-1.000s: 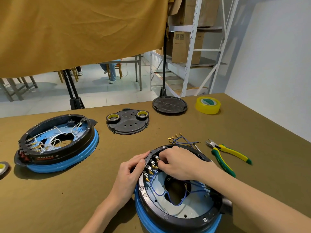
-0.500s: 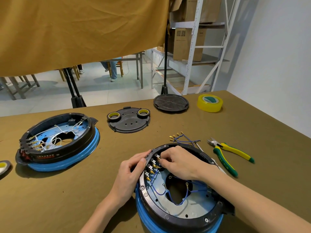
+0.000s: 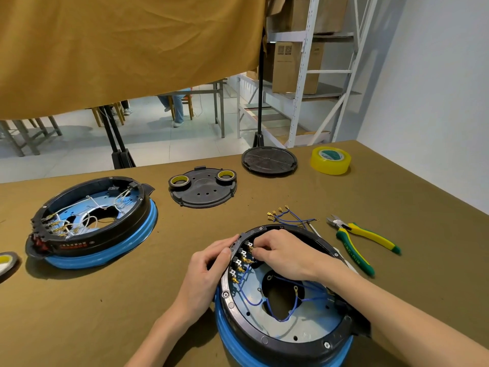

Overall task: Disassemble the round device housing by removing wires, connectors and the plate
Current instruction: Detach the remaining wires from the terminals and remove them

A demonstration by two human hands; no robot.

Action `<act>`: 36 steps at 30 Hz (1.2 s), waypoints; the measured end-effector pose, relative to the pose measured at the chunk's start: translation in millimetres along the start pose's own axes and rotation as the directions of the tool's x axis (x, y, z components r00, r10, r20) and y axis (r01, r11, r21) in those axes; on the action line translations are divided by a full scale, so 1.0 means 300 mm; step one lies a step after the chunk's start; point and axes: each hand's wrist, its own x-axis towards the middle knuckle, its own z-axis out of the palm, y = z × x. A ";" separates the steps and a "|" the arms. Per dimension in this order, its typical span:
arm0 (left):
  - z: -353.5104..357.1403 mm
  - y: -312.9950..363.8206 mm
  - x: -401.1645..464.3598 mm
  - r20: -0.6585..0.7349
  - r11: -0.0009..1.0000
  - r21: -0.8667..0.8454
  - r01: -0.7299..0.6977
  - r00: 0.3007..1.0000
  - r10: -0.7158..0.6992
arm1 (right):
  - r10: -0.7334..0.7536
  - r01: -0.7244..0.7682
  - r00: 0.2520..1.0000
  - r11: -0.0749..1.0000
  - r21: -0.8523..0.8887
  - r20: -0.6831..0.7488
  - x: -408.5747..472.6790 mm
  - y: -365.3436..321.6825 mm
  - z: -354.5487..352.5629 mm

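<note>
Round device housing [image 3: 285, 337], a black plastic ring on a ribbed blue base, sits at the near edge of the desk [image 3: 397, 207], which is covered in olive-brown cloth. Inside it lies a pale metal plate [image 3: 312, 324] with a dark irregular hole in its middle and small drilled holes around it. Thin blue wires [image 3: 280, 317] loop across the plate, two ending in small ring terminals. Along the inner left wall runs a row of brass connectors [image 3: 240, 263] on black blocks.

Left hand [image 3: 203, 276] rests against the outside of the rim, its fingertips curled over the edge by the connector row. Right hand [image 3: 285, 256] reaches in from the right, its grip closed in a pinch on one of the upper connectors.

Just beyond the housing lies a loose bundle of blue leads [image 3: 288, 218] with brass spade ends. To the right are diagonal cutters [image 3: 362, 242] with green and yellow handles. Farther back lie a flat black cover [image 3: 203, 194] carrying two tape rolls, a ribbed round black disc [image 3: 269, 161] and a yellow tape roll [image 3: 330, 160]. Well to the left stands a second housing [image 3: 92, 221], with white wires.
</note>
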 end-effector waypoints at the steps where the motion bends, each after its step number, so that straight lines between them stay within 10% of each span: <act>1: 0.001 0.001 -0.001 0.000 1.000 0.002 0.000 1.000 0.000 | -0.002 0.001 1.000 1.000 -0.007 -0.006 -0.002 0.001 0.003; 28: 0.007 0.009 -0.003 -0.020 1.000 -0.004 0.031 0.999 -0.031 | -0.020 0.023 0.993 1.000 0.019 -0.118 -0.060 0.004 -0.014; 36: 0.017 0.036 -0.014 -0.031 0.998 -0.026 0.054 0.998 -0.055 | 0.036 0.042 0.983 0.909 0.415 -0.179 -0.082 -0.005 -0.070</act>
